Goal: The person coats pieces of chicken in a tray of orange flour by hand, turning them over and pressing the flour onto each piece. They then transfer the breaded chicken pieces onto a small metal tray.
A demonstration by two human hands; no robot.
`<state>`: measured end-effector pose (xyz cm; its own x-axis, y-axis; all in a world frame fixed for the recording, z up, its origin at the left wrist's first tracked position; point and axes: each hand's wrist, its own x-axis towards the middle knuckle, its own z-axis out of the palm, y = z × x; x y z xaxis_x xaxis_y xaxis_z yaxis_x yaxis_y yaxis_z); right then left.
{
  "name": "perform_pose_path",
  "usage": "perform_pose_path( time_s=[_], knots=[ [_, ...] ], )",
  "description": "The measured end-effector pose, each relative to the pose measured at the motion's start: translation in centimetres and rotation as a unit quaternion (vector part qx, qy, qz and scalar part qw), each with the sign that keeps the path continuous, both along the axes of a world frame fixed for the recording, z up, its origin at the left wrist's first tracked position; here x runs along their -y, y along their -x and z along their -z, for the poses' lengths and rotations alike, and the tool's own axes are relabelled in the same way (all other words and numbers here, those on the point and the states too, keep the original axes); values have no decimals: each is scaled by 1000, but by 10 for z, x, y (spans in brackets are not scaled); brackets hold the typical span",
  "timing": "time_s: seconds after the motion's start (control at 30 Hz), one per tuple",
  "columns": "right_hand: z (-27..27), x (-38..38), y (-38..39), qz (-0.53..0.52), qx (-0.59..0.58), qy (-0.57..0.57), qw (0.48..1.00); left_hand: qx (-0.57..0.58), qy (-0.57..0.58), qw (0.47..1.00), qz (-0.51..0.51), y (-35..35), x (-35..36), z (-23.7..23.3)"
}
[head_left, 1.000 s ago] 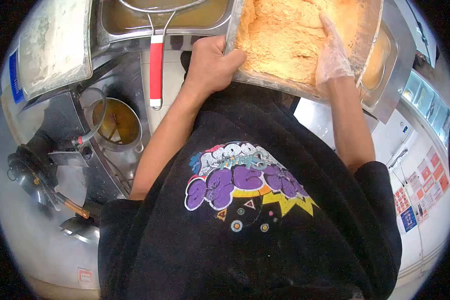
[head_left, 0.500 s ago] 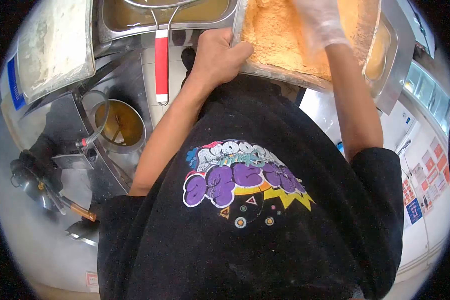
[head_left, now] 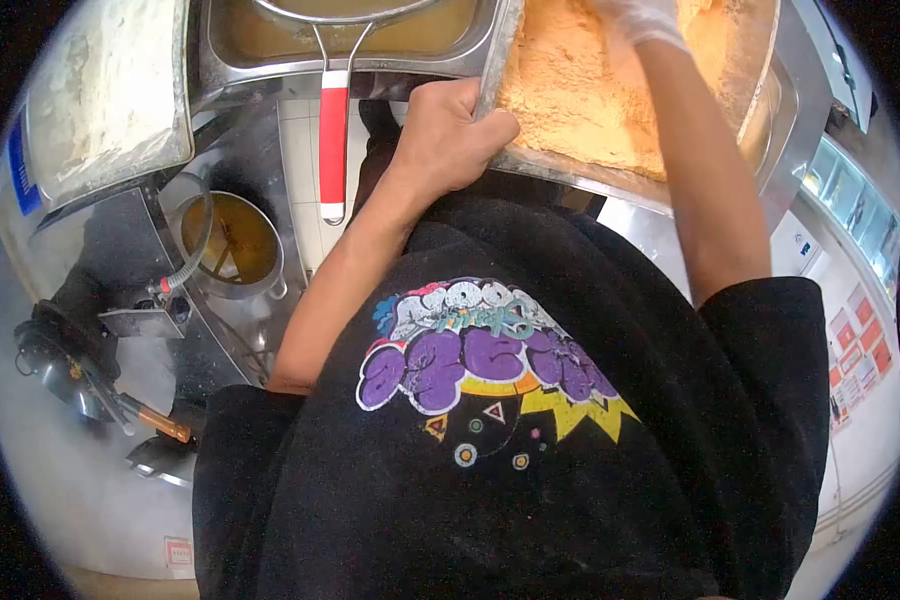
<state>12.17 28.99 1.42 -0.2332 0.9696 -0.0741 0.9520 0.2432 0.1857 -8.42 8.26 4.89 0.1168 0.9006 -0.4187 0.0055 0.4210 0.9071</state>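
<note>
My left hand (head_left: 455,140) is closed around the near left rim of a metal tray (head_left: 590,180), thumb on top. An orange, crumbly powder, like seasoned flour or breading, (head_left: 575,90) fills this tray. My right hand (head_left: 645,18), in a thin clear glove, is down in the powder towards the far side. Its fingers are hidden by the powder, blur and the frame's top edge. Left of the tray, a wire strainer with a red handle (head_left: 334,150) rests across a metal basin of brownish liquid (head_left: 370,42). My hands are not touching the strainer.
A tray of white powder (head_left: 110,90) stands at the far left. Below it is a pot of dark oil-like liquid (head_left: 232,240) beside a ribbed hose (head_left: 185,275). Pans (head_left: 80,385) are lower left. Another basin edge (head_left: 790,110) lies beyond the orange tray's right side.
My gloved right hand has moved up and slightly left, further into the orange powder. The view has shifted slightly; my left hand keeps its hold on the tray rim.
</note>
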Motion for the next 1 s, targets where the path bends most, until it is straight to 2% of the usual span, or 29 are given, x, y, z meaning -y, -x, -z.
perform_pose_path(
  time_s=[0.03,0.1,0.23,0.27,0.3,0.4,0.43,0.47,0.5,0.53,0.6,0.63,0.67,0.7,0.73,0.77,0.8,0.83,0.87,0.9,0.93,1.0],
  knots=[
    [-10,-8,-3,1,-3,-4,1000,-3,-4,1000,1,0,-1,-2],
    [-45,-25,0,74,-7,166,983,-4,22,1000,-1,1,-2,-8],
    [-27,-20,-24,89,-14,212,973,4,-13,1000,-9,-3,0,7],
    [-40,8,-20,11,-13,177,984,-8,-13,1000,-14,-4,1,9],
    [-50,29,-20,-15,-15,172,985,-20,-15,1000,-18,-5,0,9],
    [-83,61,-25,-57,-130,270,952,10,-14,999,-39,-10,-1,6],
    [-97,61,-30,-49,-207,342,915,6,-14,999,-42,-10,0,4],
    [-111,56,-38,-16,-308,428,849,-15,-5,1000,-25,-8,1,-1],
    [-125,45,-50,24,-419,508,752,-36,1,999,-11,-5,-1,-5],
    [-106,27,-74,-30,-447,565,693,-42,2,999,-20,3,-3,-11],
    [-122,-20,-83,-34,-514,587,624,-217,15,966,140,25,-2,-26],
    [-134,-33,-68,-38,-512,596,617,-220,25,966,134,34,1,-38],
    [-149,-41,-43,-2,-453,443,774,-223,34,969,104,42,5,-52],
    [-158,-52,-26,29,-372,265,889,-228,42,970,72,49,9,-65],
    [-133,-100,-35,-80,-384,246,886,-222,8,974,47,55,12,-77],
    [-109,-131,-42,-92,-388,255,881,-218,-28,975,20,60,15,-90],
    [-88,-156,-46,-119,-420,248,865,-219,28,974,42,68,18,-106],
    [-75,-177,-44,-108,-405,251,873,-228,35,973,26,65,20,-117],
    [-63,-188,-40,-100,-384,256,882,-109,-49,993,14,59,22,-126],
    [-51,-198,-36,-90,-364,263,889,12,-135,991,3,52,23,-135],
    [-42,-205,-33,-87,-352,269,892,90,-140,986,27,47,23,-147],
    [-29,-215,-28,-82,-337,278,896,222,-223,946,69,30,16,-150]
  ],
)
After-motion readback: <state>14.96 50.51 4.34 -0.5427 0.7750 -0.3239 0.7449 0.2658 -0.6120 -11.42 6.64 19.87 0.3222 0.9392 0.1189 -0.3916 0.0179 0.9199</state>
